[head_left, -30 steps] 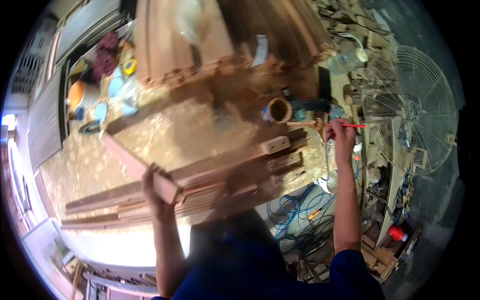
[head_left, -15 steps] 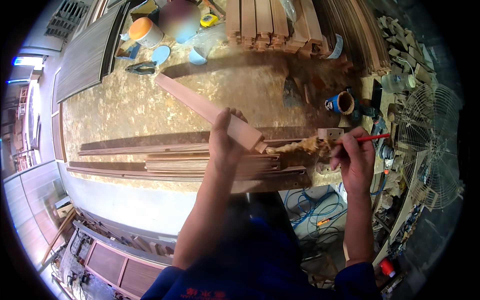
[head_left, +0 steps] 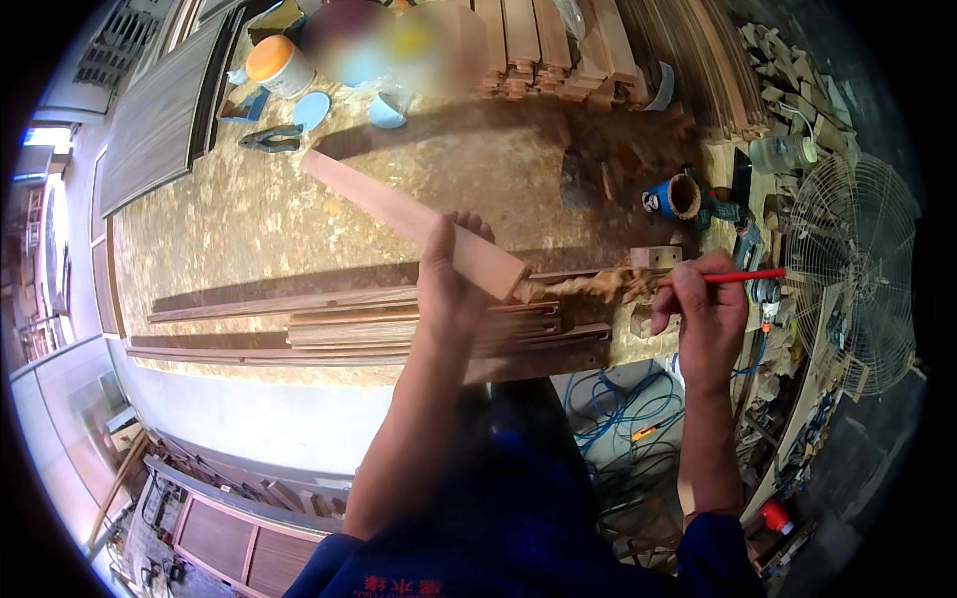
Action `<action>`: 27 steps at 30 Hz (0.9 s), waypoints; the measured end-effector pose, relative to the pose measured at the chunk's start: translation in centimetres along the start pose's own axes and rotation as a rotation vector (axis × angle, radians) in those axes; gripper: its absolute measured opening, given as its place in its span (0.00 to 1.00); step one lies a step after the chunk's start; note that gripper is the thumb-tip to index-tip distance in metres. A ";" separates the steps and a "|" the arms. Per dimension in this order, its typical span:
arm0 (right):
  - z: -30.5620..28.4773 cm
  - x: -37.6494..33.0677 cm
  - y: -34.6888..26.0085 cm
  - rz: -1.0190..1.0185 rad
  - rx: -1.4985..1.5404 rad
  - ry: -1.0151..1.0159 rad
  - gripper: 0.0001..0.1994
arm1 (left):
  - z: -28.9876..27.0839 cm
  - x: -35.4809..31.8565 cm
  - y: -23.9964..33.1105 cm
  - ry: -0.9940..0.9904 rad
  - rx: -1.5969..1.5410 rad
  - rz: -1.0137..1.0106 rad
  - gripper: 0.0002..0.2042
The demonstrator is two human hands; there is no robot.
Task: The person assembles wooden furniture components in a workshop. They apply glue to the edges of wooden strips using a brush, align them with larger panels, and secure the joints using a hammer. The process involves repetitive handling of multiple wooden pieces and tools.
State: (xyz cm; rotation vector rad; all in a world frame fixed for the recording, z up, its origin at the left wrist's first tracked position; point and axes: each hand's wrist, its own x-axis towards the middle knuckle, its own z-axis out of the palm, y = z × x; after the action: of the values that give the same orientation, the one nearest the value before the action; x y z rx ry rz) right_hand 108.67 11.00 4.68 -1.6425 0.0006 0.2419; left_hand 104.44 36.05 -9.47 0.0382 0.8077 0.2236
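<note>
My left hand point(head_left: 449, 274) is closed around a pale wooden board point(head_left: 384, 211), which tilts down from upper left to right above the workbench. At the board's lower right end is a short tenon. My right hand point(head_left: 710, 314) pinches a slim red-handled brush point(head_left: 750, 274) between thumb and fingers. The brush's left part is a lumpy, tan-brown mass point(head_left: 608, 286) that reaches the board's tenon end; its exact shape is blurred. Beneath my left hand, long wooden strips point(head_left: 359, 329) lie along the bench's near edge.
A blue can point(head_left: 658, 202) with a brown-crusted rim stands at right, near a drill point(head_left: 733, 211). A wire fan guard point(head_left: 852, 274) is beyond the bench. Pliers point(head_left: 271, 140) and an orange-lidded tub point(head_left: 279, 68) are far left. Stacked boards point(head_left: 553, 45) fill the far side. Blue hoses point(head_left: 618, 409) lie below.
My right hand and the brush have shifted slightly, with the brown mass now right up against the tenon end. The left hand still grips the board; the whole view has moved a little.
</note>
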 end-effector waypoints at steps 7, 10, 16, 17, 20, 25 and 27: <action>0.6 -2.8 1.0 0.091 0.550 0.050 0.05 | 0.3 -3.3 4.3 -0.317 -0.204 -0.115 0.23; 3.4 -5.3 2.2 0.119 0.669 0.086 0.06 | 1.2 -4.4 6.4 -0.436 -0.232 -0.183 0.22; 7.7 -6.7 2.1 0.104 0.811 -0.060 0.05 | 3.1 -4.8 7.4 -0.502 -0.455 -0.265 0.18; 8.0 -6.6 1.9 0.077 0.781 -0.106 0.05 | 3.2 -4.7 7.4 -0.515 -0.462 -0.280 0.18; 8.2 -6.1 1.6 0.067 0.657 -0.140 0.04 | 3.1 -4.5 7.2 -0.532 -0.498 -0.288 0.17; 6.9 -6.2 1.6 -0.040 0.626 -0.186 0.04 | 2.9 -4.1 7.3 -0.570 -0.441 -0.251 0.16; 6.5 -6.3 1.6 -0.055 0.599 -0.193 0.04 | 3.1 -4.0 7.4 -0.578 -0.457 -0.246 0.16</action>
State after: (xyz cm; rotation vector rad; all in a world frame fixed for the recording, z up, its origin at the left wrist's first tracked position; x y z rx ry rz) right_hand 101.27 16.34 3.66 -1.0185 -0.1093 0.3216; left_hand 102.62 42.61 -3.63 -0.4092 0.1686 0.1471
